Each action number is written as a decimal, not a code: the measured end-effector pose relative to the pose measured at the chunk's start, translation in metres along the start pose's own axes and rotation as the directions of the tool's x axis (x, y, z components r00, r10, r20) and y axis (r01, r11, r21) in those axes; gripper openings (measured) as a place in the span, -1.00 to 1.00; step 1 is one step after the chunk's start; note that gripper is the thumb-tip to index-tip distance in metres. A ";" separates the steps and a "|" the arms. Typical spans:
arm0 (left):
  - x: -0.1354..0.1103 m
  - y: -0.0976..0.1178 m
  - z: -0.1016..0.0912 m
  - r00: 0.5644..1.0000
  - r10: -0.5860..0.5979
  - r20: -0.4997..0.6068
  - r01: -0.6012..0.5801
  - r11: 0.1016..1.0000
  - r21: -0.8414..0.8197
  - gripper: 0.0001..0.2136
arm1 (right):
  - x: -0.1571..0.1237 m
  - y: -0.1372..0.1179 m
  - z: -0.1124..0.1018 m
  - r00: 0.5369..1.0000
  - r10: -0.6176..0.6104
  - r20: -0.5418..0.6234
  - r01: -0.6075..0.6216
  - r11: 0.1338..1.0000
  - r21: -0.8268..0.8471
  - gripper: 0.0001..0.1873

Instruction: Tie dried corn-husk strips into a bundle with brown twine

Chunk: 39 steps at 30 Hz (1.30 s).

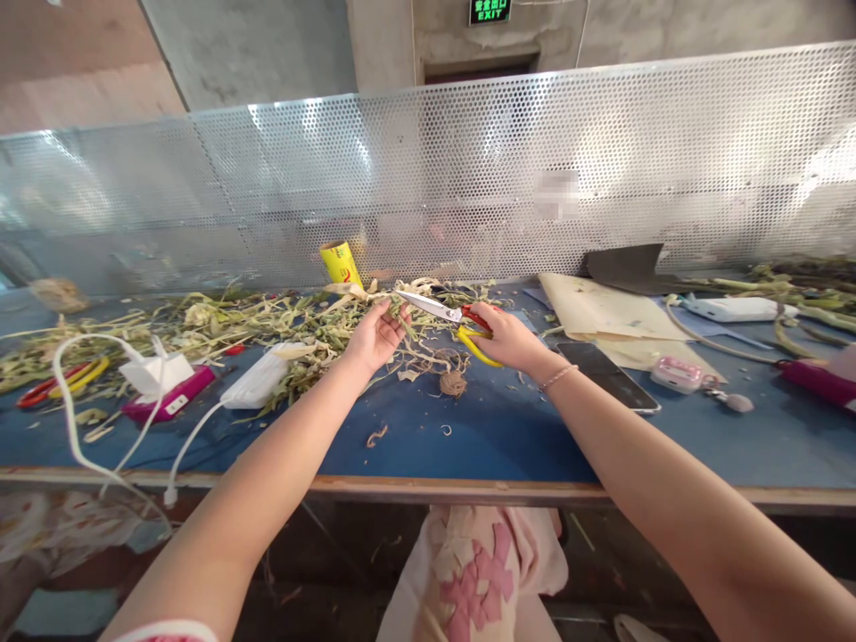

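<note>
My right hand (508, 334) is closed around the handles of a pair of scissors (428, 306), one handle red and the other yellow. The blades point left, their tips just above my left hand (379, 336). Its fingers are curled, palm partly up, and thumb and forefinger pinch a piece of dried plant (401, 308) beside the tips. Behind and left of it spreads a tangled heap of dried stems and leaves (321, 321). A small brown clump (453, 382) lies on the blue tabletop (428, 446) below the scissors.
A perforated metal screen (441, 178) runs along the back, with a yellow tube (341, 263) before it. On the left are a magenta power block (167, 401), white power bank (264, 379), cables and second scissors (63, 382). A phone (605, 376), pink case (677, 374) and paper (608, 308) lie right.
</note>
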<state>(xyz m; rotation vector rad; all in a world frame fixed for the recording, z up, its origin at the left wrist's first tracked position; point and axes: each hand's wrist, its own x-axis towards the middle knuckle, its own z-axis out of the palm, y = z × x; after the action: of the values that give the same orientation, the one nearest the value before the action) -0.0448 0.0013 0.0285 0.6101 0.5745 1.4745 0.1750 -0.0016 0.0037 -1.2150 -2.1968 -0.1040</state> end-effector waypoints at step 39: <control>0.001 0.004 0.000 0.994 -0.106 -0.012 0.106 0.993 0.060 -0.79 | -0.004 0.003 -0.002 0.997 -0.020 -0.069 0.020 1.000 0.001 -0.68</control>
<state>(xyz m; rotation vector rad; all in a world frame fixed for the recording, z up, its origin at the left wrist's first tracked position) -0.0479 0.0026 0.0312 0.6112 0.6512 1.3646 0.1792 -0.0032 0.0024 -1.1711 -2.1490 -0.1498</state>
